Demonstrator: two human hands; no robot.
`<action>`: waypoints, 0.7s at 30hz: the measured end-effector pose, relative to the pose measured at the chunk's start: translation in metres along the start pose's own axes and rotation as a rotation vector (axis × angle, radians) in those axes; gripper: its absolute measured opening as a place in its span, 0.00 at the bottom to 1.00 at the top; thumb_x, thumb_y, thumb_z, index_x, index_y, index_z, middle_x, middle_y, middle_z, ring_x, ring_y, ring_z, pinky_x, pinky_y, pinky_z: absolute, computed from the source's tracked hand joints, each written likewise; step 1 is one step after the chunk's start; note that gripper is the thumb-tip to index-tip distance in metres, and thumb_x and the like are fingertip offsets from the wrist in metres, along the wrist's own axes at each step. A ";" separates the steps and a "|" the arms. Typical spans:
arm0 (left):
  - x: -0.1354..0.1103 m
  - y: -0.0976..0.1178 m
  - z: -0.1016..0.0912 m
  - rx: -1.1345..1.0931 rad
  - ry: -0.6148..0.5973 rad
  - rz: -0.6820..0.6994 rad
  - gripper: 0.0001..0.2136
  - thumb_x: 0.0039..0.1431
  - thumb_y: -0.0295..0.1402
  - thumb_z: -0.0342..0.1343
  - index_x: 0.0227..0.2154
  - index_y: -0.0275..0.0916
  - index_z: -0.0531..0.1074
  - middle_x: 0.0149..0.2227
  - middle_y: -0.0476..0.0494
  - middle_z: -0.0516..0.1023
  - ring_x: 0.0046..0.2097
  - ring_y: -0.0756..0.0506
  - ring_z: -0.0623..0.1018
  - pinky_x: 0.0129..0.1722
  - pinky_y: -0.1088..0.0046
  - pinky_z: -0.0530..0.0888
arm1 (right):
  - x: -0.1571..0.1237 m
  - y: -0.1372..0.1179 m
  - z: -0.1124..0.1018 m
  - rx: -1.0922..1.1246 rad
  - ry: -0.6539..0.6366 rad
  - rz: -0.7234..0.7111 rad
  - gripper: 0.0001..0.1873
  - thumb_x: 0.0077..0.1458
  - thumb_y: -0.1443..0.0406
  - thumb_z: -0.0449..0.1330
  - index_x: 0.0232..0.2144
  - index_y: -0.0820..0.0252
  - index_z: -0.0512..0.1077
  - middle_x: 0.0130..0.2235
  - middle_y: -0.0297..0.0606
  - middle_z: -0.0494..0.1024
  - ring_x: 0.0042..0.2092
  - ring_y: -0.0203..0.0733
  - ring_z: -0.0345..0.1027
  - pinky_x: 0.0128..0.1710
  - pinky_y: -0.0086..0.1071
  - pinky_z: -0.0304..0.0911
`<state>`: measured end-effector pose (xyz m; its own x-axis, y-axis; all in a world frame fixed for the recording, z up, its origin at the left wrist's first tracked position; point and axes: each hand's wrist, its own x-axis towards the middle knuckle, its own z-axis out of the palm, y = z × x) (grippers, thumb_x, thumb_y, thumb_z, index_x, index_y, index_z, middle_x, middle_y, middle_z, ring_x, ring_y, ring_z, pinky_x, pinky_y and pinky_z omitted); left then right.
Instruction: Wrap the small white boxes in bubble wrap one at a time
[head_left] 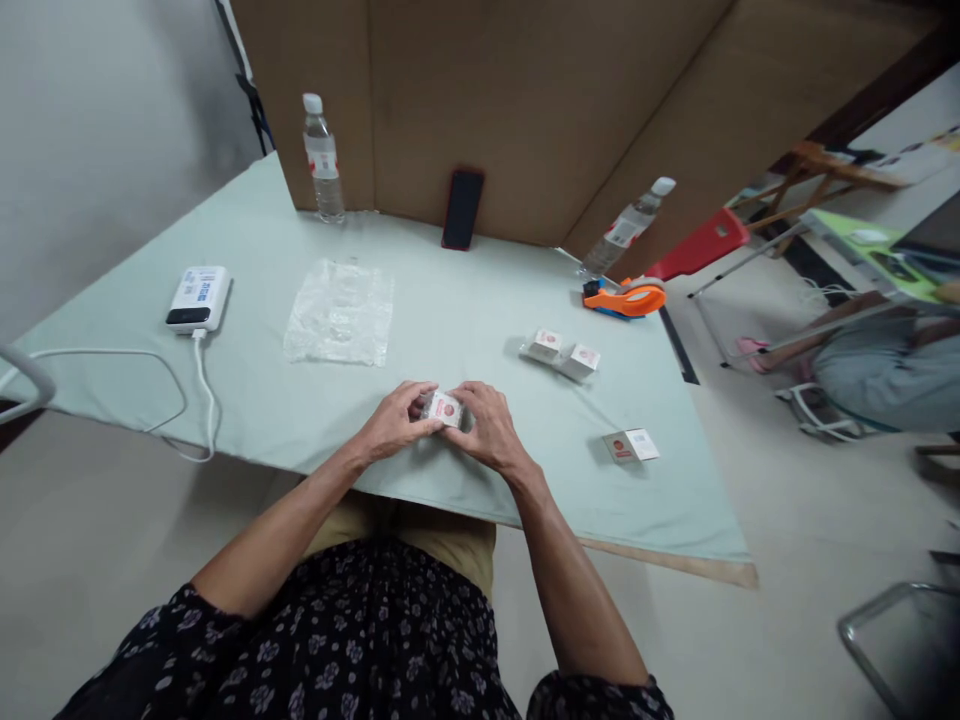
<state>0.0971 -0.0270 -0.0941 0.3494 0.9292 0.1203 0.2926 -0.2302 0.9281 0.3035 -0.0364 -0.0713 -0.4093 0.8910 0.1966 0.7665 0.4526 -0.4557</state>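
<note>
Near the front of the table, my left hand (pixel 397 420) and my right hand (pixel 484 425) close from both sides on a small white box (pixel 444 408) with a red print. Clear plastic appears to wrap this box. Right of my hands lie two similar boxes, one white box (pixel 547 344) beside another white box (pixel 581 361), with clear plastic around them. Closer to the right edge, a single white box (pixel 630 446) with red print sits apart. A flat sheet of clear bubble wrap (pixel 340 312) lies to the left, beyond my left hand.
An orange tape dispenser (pixel 626 298) stands at the right back. One water bottle (pixel 323 165) is upright; another bottle (pixel 624 232) leans against the cardboard screen (pixel 480 90), as does a phone (pixel 463 208). A power bank (pixel 199 298) trails a white cable. A seated person (pixel 885 370) is at far right.
</note>
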 end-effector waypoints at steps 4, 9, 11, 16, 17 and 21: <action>-0.004 -0.003 0.013 0.080 0.078 0.068 0.29 0.56 0.39 0.62 0.59 0.37 0.65 0.55 0.34 0.71 0.49 0.41 0.76 0.48 0.60 0.77 | -0.012 0.025 -0.023 0.018 0.076 0.071 0.23 0.51 0.57 0.66 0.49 0.57 0.73 0.49 0.45 0.76 0.52 0.54 0.68 0.53 0.47 0.61; -0.014 -0.010 0.023 0.269 0.110 0.231 0.22 0.58 0.33 0.57 0.55 0.37 0.68 0.53 0.34 0.73 0.56 0.38 0.73 0.56 0.53 0.73 | -0.040 0.094 -0.069 0.033 0.249 0.290 0.24 0.49 0.54 0.66 0.47 0.58 0.74 0.48 0.46 0.78 0.51 0.55 0.70 0.53 0.50 0.63; -0.016 -0.012 0.025 0.311 0.106 0.276 0.19 0.59 0.32 0.56 0.54 0.38 0.69 0.52 0.36 0.74 0.56 0.39 0.73 0.57 0.53 0.72 | -0.048 0.119 -0.084 0.024 0.278 0.390 0.26 0.48 0.53 0.66 0.48 0.58 0.73 0.48 0.46 0.78 0.50 0.55 0.71 0.51 0.50 0.64; -0.014 -0.013 0.024 0.343 0.117 0.301 0.15 0.59 0.30 0.55 0.49 0.38 0.72 0.50 0.36 0.76 0.53 0.40 0.75 0.55 0.54 0.75 | -0.053 0.153 -0.094 -0.047 0.254 0.461 0.28 0.49 0.54 0.65 0.51 0.58 0.72 0.51 0.47 0.78 0.51 0.56 0.71 0.52 0.51 0.65; -0.014 -0.013 0.024 0.347 0.120 0.301 0.14 0.59 0.29 0.55 0.48 0.38 0.72 0.50 0.36 0.76 0.53 0.40 0.75 0.54 0.54 0.75 | -0.053 0.156 -0.093 -0.075 0.241 0.456 0.27 0.49 0.54 0.64 0.51 0.58 0.72 0.52 0.47 0.77 0.52 0.56 0.70 0.53 0.51 0.64; -0.016 -0.012 0.027 0.352 0.137 0.314 0.13 0.59 0.29 0.55 0.46 0.39 0.73 0.49 0.36 0.76 0.52 0.40 0.76 0.53 0.56 0.76 | -0.058 0.155 -0.089 -0.228 0.260 0.477 0.30 0.50 0.54 0.65 0.54 0.58 0.70 0.56 0.51 0.75 0.56 0.61 0.68 0.54 0.55 0.62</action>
<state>0.1117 -0.0473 -0.1163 0.3558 0.8234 0.4421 0.4831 -0.5670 0.6672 0.4904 -0.0152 -0.0759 0.1199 0.9645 0.2355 0.9350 -0.0300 -0.3535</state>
